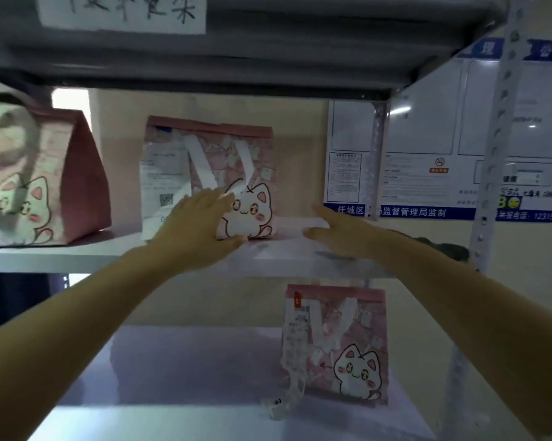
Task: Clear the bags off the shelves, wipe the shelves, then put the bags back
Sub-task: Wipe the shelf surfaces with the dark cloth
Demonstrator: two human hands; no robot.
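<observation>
Left hand (201, 218) lies flat, fingers straight, against the middle pink cat bag (217, 173) on the upper shelf (61, 256); right hand (335, 230) hovers open just right of it.

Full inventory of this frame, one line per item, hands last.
pink cat bags: 3, pink with white cartoon cat; one at the left of the middle shelf, one at its centre, one on the lower shelf
receipts: 2, white; one on the front of the centre bag, one hanging off the lower bag
shelving unit: 1, grey-white metal; middle shelf board
handwritten label: 1, white; on the top shelf edge
notice board: 1, white and blue; on the wall at right
left hand: 1; flat against the centre bag's front
right hand: 1; open over the middle shelf, right of that bag
</observation>
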